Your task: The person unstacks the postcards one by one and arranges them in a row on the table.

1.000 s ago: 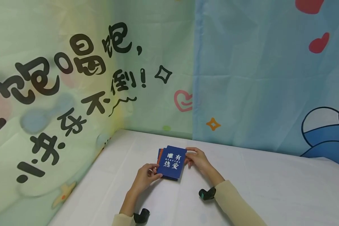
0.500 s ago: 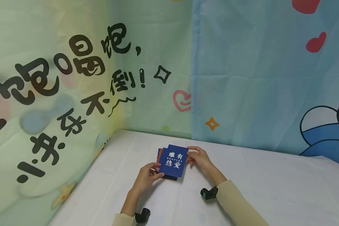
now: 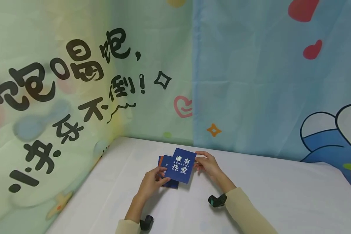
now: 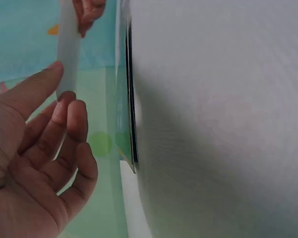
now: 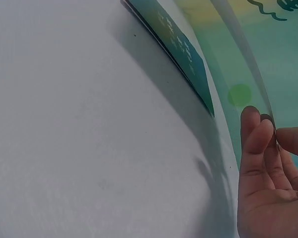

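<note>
A thin blue card (image 3: 179,174) with white Chinese characters is held raised and slightly tilted between both hands. My left hand (image 3: 152,182) pinches its lower left corner between thumb and fingertips. On the right edge, near the top corner, my right hand (image 3: 207,164) pinches it too. Seen from the left wrist, the held card (image 4: 68,54) is almost edge-on, well off the table. Below it lies a small stack of blue cards (image 3: 172,184), partly covered by the held card and left hand, with an orange strip along the left. The right wrist view shows this stack (image 5: 176,59) flat and glossy.
A white cloth (image 3: 251,195) covers the table. Behind it hang a printed green curtain (image 3: 152,113) with black lettering and a blue curtain (image 3: 251,81). Black wrist cameras (image 3: 217,200) sit at both sleeves.
Both hands have drawn the top card up and to the right off the stack, and more of the stack's lower cards now shows at the left. The head view has turned slightly right.
</note>
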Demonstrator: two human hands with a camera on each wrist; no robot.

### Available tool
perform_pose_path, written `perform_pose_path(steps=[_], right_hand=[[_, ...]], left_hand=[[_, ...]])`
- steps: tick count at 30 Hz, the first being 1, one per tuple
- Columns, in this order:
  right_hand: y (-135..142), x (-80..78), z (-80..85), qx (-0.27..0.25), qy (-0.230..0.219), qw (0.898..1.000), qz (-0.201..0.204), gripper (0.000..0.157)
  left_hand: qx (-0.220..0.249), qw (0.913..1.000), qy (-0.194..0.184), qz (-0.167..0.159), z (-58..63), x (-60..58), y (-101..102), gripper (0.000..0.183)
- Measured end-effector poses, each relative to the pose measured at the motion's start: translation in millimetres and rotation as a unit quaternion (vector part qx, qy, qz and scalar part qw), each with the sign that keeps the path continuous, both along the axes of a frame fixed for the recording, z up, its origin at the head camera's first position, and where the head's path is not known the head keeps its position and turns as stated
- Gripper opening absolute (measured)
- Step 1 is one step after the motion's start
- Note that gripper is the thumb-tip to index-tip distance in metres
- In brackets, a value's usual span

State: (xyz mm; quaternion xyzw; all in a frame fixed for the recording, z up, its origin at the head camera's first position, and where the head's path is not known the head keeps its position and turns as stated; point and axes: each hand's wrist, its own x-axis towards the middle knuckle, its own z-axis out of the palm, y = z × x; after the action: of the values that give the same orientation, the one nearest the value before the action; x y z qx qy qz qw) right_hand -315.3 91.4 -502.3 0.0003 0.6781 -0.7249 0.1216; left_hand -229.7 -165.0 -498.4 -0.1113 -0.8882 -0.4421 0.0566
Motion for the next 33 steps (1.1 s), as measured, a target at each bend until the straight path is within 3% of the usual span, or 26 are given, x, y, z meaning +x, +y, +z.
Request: perform_pose_path(steps=[11,21,33], right_hand=[[19,4.6,-5.7,0.001,0.027,0.999,-0.023,0.041],[40,15.4,-12.4,0.005,0.004,0.997,-0.071,0.037],[66,24.0,-13.6,-0.008,0.012,0.997,-0.080,0.037]], left_hand=[[-0.033,0.9992,0.014,-0.016,4.4,-4.7,14,0.037],[-0.046,0.9974,0.018,-0.053,9.5,-6.3,30,0.035],[-0.063,0.9949,0.031,-0.072,14.4,-12.6,47,0.034]])
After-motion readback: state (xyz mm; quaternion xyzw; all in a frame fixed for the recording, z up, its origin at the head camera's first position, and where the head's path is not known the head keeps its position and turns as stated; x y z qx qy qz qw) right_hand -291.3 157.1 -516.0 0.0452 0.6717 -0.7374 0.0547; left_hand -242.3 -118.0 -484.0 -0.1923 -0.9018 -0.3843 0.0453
